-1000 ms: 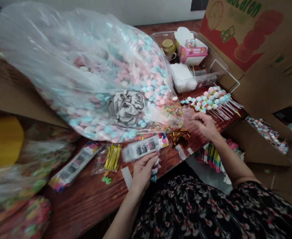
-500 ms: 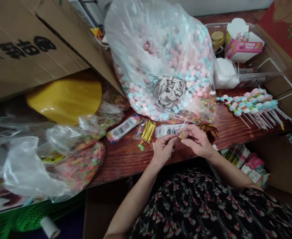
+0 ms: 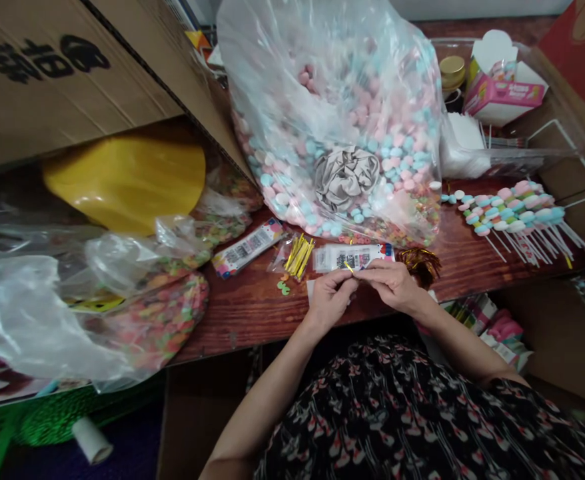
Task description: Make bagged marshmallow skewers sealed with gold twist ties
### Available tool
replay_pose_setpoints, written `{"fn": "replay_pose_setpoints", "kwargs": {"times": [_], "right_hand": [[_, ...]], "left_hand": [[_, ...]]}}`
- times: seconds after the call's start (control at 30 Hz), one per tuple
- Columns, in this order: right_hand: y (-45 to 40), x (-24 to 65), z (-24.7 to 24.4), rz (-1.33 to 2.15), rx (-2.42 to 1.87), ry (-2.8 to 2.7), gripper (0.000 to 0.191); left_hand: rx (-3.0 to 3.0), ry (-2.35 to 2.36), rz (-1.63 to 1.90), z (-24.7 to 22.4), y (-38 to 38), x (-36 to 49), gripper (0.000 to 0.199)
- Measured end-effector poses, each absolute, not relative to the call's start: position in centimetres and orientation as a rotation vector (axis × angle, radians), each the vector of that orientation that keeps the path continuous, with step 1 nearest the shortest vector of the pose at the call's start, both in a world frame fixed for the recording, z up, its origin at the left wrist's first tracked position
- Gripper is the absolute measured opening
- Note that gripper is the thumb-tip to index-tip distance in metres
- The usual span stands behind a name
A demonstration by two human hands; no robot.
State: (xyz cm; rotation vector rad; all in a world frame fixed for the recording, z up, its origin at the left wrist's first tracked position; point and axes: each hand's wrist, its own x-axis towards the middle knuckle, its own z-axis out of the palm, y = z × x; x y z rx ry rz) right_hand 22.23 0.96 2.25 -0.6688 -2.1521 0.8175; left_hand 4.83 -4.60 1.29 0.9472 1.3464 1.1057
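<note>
My left hand (image 3: 333,297) and my right hand (image 3: 391,283) meet fingertip to fingertip over the table's front edge. Both are closed in a pinch around a gold twist tie (image 3: 349,268), one end of which sticks up between them. Whatever else the fingers hold is hidden. Just beyond lies a stack of printed clear packets (image 3: 352,256), partly covered by my right hand. To its left is a small bag of gold twist ties (image 3: 300,257), with green ring-shaped gummies (image 3: 283,288) beside it. Gold tinsel strands (image 3: 420,263) lie past my right hand.
A large clear bag of pink, blue and white candies (image 3: 332,100) stands behind, a crumpled grey cloth (image 3: 347,175) against it. Candy skewers (image 3: 517,210) lie right, below a clear plastic tray (image 3: 537,155). At left are bagged gummies (image 3: 157,320) and a cardboard box (image 3: 72,100).
My hands have come closer together, fingertips now touching. The white stick that poked up between them is out of sight, and the gold tie now stands nearer my left fingers. The view shifted slightly.
</note>
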Motion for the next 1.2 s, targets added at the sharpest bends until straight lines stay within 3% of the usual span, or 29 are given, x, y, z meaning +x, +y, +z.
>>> {"fn": "replay_pose_setpoints", "kwargs": {"times": [0.37,0.57,1.0,1.2], "right_hand": [[1.2,22.6,2.2,0.859,-0.694,-2.104,0.036],[-0.5,22.0,2.4,1.036,-1.012,-1.767,0.006],[1.5,21.9,3.4,1.708,-0.942,-1.407,0.021],[1.7,21.6,4.0,1.565,-0.951,-1.524,0.021]], "left_hand": [[0.781,1.345,1.079,2.2,-4.4,5.2,0.024],[0.995,1.371,1.19,2.8,-3.8,5.3,0.024],[1.375,1.334,1.253,4.6,-3.6,5.0,0.018],[1.494,1.359,1.263,5.2,-3.5,5.0,0.018]]}}
